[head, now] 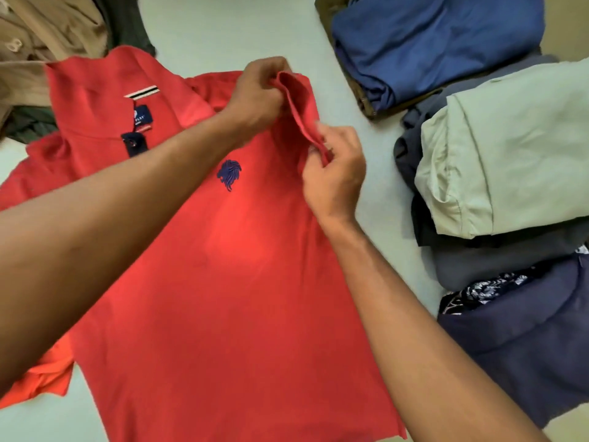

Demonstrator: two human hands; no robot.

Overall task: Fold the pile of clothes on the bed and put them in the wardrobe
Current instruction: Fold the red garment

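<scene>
A red polo shirt (204, 282) with a dark blue lion logo lies front-up on the pale bed sheet (223, 30), collar toward the far left. Its right sleeve (301, 103) is lifted off the sheet. My left hand (259, 90) grips the sleeve's far end. My right hand (334, 173) pinches the sleeve's near edge. Both forearms reach across the shirt's body. The shirt's other sleeve pokes out at the lower left, partly hidden under my left arm.
Folded clothes sit along the right: a blue stack (436, 43), a pale green piece on grey ones (506, 154), and navy items with a floral print (526, 339). Unfolded tan (47, 30) and dark green garments (127, 23) lie at the top left.
</scene>
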